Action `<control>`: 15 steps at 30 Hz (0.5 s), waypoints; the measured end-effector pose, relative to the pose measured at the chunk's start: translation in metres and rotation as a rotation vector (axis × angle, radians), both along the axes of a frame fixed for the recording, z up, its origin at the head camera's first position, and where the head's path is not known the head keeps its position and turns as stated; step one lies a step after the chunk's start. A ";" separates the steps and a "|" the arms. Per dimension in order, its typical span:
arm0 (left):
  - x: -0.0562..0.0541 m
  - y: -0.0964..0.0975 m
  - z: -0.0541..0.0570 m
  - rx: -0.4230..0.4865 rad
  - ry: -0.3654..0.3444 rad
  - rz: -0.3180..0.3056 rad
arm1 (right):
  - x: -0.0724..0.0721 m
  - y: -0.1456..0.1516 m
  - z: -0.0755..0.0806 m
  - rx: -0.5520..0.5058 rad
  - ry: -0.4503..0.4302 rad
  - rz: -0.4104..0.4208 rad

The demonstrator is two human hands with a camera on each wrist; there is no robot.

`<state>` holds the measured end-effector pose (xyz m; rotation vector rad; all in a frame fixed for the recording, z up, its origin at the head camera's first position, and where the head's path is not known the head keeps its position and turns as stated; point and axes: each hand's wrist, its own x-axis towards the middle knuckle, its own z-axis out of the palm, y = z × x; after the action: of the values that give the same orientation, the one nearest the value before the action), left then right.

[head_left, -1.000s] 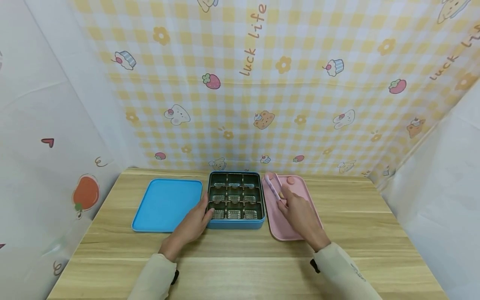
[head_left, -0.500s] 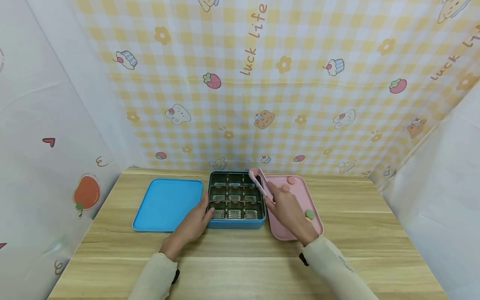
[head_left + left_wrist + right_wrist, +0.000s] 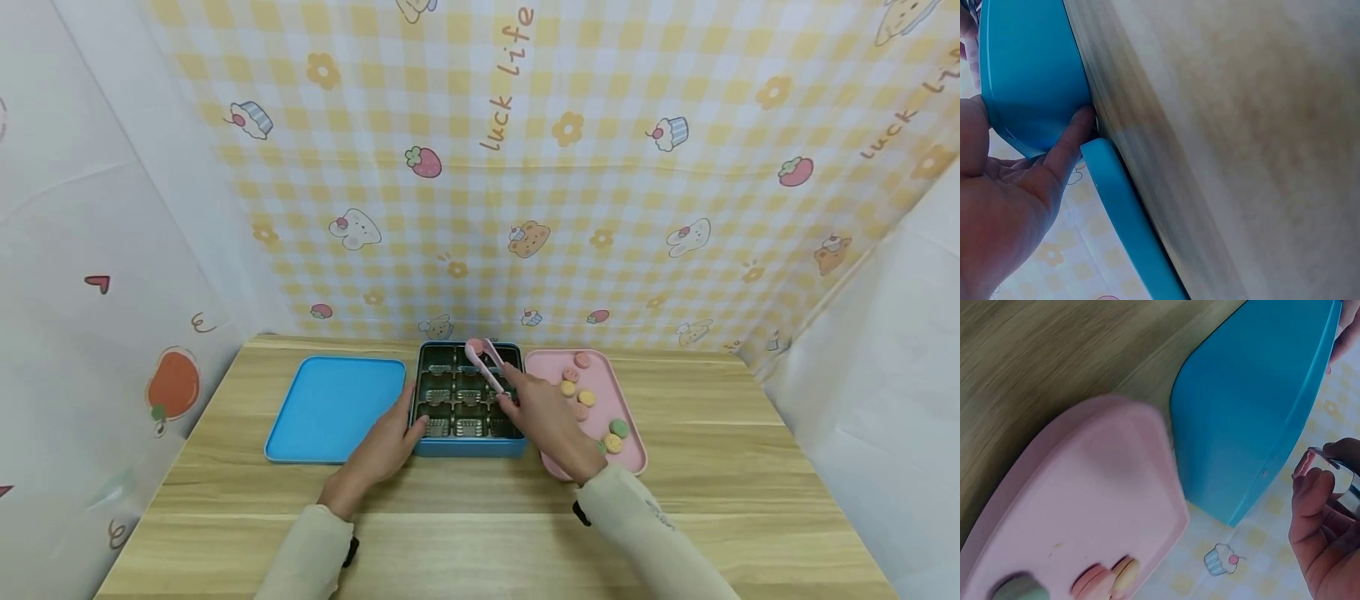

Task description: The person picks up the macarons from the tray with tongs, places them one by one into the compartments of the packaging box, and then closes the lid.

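My right hand (image 3: 542,408) grips pink tongs (image 3: 486,370) over the blue box (image 3: 469,448). A pink macaron (image 3: 477,344) sits between the tong tips, above the back row of the box. The box holds a dark insert (image 3: 469,388) divided into square compartments, partly covered by the right hand and tongs. My left hand (image 3: 386,443) holds the box at its left side, thumb at the front left rim. In the left wrist view, a finger of the left hand (image 3: 1016,206) lies along the box's outer wall (image 3: 1032,69).
Right of the box lies a pink tray (image 3: 551,446) with several pink, yellow and green macarons (image 3: 587,398), some near the right wrist. A flat blue lid (image 3: 337,408) lies to the left. A checked cloth (image 3: 562,192) hangs behind the wooden table (image 3: 465,533).
My right hand has moved left from the tray to over the box, carrying the pink macaron in the tongs. More macarons on the tray are uncovered. My left hand stays on the box.
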<state>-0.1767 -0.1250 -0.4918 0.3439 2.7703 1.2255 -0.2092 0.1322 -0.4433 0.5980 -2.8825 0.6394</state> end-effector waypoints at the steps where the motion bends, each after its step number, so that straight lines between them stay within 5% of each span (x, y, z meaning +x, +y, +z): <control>1: 0.000 0.000 0.000 0.001 -0.002 0.003 | 0.000 -0.002 -0.001 -0.001 0.000 0.007; 15: -0.001 0.000 -0.001 0.002 0.015 -0.001 | 0.001 -0.025 -0.008 0.074 0.058 0.085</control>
<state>-0.1775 -0.1245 -0.4926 0.3562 2.7818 1.2300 -0.2086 0.1070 -0.4515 0.7404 -2.8507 0.5186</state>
